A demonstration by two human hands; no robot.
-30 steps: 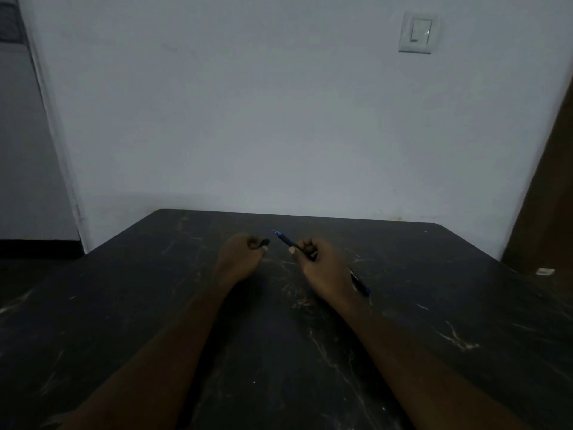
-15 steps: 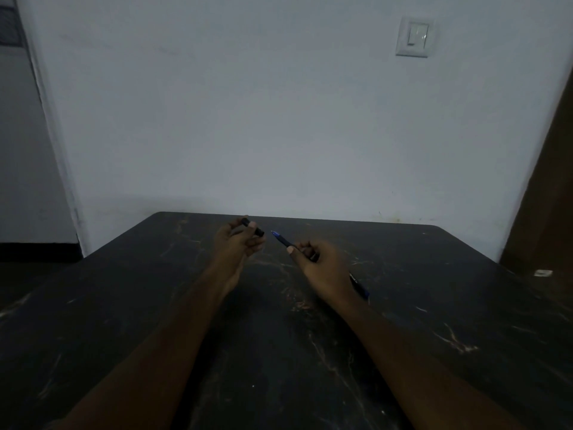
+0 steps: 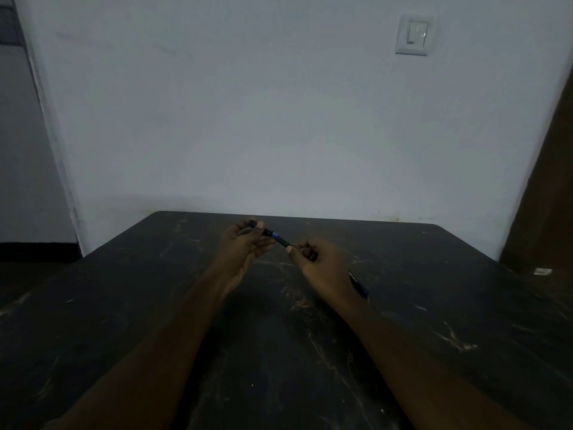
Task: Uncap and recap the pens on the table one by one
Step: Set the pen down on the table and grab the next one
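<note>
Above the far middle of the dark table (image 3: 434, 305), my right hand (image 3: 322, 268) grips the barrel of a dark blue pen (image 3: 283, 242); its rear end sticks out below my wrist at the right. My left hand (image 3: 245, 246) pinches the black cap (image 3: 262, 228) between thumb and fingers. The cap sits over the pen's front end, with a blue band showing just behind it. Both hands are raised a little off the table.
The table's far edge meets a white wall with a light switch (image 3: 412, 35). A brown door or panel (image 3: 552, 181) stands at the right. A small white piece (image 3: 543, 271) lies near the table's right edge.
My left hand rose and moved right with the cap, which now sits over the pen's tip. My right hand stayed nearly still holding the pen.
</note>
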